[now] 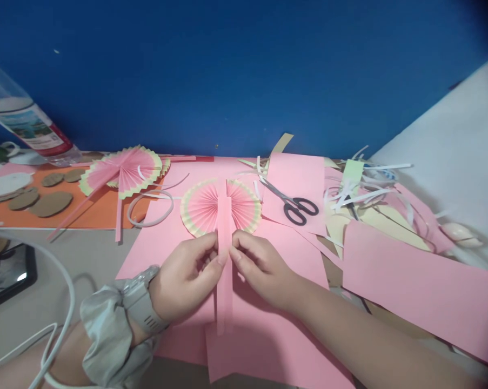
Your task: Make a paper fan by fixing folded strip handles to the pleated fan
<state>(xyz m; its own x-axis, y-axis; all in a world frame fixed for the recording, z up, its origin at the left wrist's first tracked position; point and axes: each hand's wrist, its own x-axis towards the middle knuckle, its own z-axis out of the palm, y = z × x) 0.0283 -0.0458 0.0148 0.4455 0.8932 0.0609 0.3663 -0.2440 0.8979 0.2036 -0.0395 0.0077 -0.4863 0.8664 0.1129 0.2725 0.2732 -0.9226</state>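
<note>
**Both hands pinch a pink strip over a pleated fan**

Just below the middle of the frame, the left hand (185, 278) and the right hand (260, 270) meet on a narrow pink strip (224, 216). Each hand is nearly closed, thumb and forefinger nipping an edge of the strip, the other fingers curled in. The strip runs upright across the centre of a round pleated fan (203, 208), which lies on a pink sheet (158, 243).

The step in hand looks like seating or creasing the strip along the fan's middle. I judge any further move needs an even grip from both sides, so the strip stays straight over the pleats.

Scissors (294, 205) lie shut to the right. More fans (122, 170) sit toward the upper left.
</note>
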